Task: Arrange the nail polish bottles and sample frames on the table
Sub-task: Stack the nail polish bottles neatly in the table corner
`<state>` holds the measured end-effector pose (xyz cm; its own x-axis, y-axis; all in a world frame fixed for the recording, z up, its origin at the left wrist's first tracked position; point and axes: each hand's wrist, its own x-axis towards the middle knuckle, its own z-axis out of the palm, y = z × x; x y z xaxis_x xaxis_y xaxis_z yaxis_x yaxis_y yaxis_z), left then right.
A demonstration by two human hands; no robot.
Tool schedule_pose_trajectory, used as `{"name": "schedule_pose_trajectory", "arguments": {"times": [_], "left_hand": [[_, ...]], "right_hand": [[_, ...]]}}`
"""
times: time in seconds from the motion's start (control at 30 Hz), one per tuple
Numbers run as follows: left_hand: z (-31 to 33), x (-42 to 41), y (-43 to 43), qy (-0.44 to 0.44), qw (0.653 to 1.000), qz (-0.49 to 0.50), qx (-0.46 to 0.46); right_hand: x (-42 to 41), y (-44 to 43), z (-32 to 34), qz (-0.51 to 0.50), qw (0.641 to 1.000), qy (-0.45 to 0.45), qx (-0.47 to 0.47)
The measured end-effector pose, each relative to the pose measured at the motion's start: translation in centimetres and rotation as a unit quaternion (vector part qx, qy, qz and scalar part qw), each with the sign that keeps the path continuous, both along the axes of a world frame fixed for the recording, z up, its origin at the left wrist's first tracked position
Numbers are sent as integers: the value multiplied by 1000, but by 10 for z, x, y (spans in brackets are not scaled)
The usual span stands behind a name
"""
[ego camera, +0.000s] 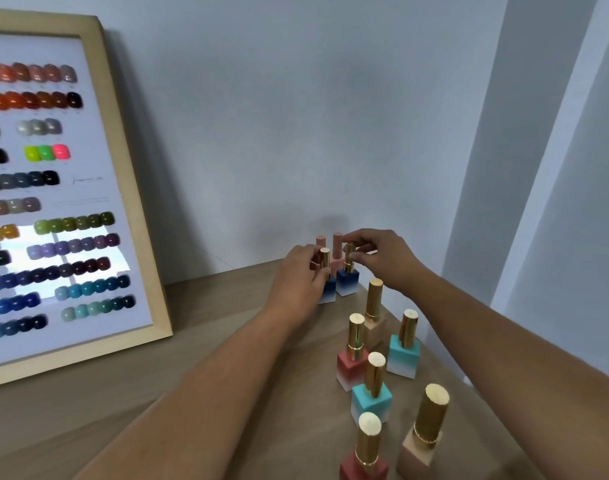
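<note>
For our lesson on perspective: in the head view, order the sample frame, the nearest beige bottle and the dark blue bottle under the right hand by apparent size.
1. sample frame
2. beige bottle
3. dark blue bottle

The bottles' difference may just be nearness to the camera.

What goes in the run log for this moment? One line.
left hand: on blue bottle | right hand: on second blue bottle | frame: leaning on wall

Wood-framed nail colour sample board (123, 188): left side & top cut off by pic edge, small print under swatches too blurry to read. Left hand (296, 285) hides most of one dark-blue gradient bottle w/ gold cap (329, 292). Two pink-capped bottles (337, 247) at back partly hidden. Coral gold-capped bottle (363, 465) cut off at bottom edge.
</note>
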<state>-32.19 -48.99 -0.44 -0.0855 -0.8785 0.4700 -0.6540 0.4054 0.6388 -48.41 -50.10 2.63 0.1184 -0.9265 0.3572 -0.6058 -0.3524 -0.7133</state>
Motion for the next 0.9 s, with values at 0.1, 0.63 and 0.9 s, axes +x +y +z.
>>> {"name": "schedule_pose_trajectory", "arguments": {"times": [0.1, 0.63, 0.9], "left_hand": [[-16, 0, 5, 13, 999, 31, 28], [-28, -14, -6, 60, 990, 93, 85], [-29, -19, -13, 74, 987, 116, 79]], "right_hand": [[-4, 4, -9, -8, 999, -35, 9], [1, 4, -46, -61, 996, -48, 53], [3, -6, -48, -71, 995, -47, 51]]}}
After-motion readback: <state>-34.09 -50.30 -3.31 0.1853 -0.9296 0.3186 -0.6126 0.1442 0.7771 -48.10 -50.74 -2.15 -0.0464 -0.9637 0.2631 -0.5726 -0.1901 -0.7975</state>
